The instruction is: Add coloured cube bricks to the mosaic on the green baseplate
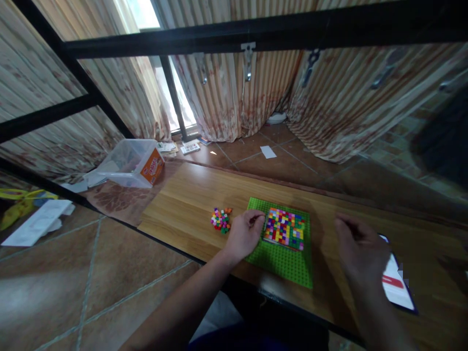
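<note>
A green studded baseplate point(285, 265) lies on the wooden table, bearing a dense square of small multicoloured bricks point(285, 226). My left hand point(244, 235) is at the baseplate's left side, thumb and forefinger pinched together near the square's left edge. Anything between those fingertips is too small to make out. Just left of that hand sits a loose pile of small coloured bricks point(220, 220). My right hand point(361, 248) hovers to the right of the baseplate with its fingers curled together; it looks slightly blurred, and whether it holds something is hidden.
A phone with a lit screen point(397, 287) lies on the wooden table point(183, 200), partly behind my right hand. On the floor to the left stands a clear plastic bin point(127, 163) with an orange label. Black metal bars point(219, 36) cross in front of striped curtains.
</note>
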A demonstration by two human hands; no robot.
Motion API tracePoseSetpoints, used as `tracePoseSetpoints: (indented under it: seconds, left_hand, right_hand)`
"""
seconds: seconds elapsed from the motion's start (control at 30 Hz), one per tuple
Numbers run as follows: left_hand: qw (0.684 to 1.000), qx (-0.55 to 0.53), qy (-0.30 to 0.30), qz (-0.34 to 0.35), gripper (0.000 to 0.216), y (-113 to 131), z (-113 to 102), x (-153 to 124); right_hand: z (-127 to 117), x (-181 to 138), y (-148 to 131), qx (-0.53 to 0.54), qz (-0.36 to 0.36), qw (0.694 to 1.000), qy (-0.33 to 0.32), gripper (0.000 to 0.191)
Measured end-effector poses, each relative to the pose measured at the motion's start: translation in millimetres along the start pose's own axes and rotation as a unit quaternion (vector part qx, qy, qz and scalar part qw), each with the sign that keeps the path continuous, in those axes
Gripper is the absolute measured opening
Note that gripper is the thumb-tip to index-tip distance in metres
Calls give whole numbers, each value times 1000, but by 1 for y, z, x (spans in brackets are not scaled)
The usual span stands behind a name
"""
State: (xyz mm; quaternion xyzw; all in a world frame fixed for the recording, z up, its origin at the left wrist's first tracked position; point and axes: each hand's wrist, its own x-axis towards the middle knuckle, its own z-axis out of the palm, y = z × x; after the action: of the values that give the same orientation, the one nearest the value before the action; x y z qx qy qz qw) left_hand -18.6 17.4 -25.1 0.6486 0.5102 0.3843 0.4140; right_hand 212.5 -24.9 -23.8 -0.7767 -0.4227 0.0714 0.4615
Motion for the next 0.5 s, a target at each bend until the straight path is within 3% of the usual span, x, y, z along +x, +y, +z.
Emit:
tracePoseSetpoints:
  seconds: [0.1,0.2,0.4,0.5]
  left_hand:
    - [1000,18,-13,-3,28,5,1,3]
    - [1000,20,-12,-13,29,8,3,5]
    - [998,53,-23,-4,26,5,5,8]
    - [994,106,-30,18,26,8,4,9]
  right_hand:
    - [-2,-34,-33,9,-70,993,-93,28]
    - [13,-58,-51,20,-123,978,-167,31]
    - [37,-59,-56,-85,-199,968,-130,30]
    - [41,-55,-57,-86,-222,964,-122,26]
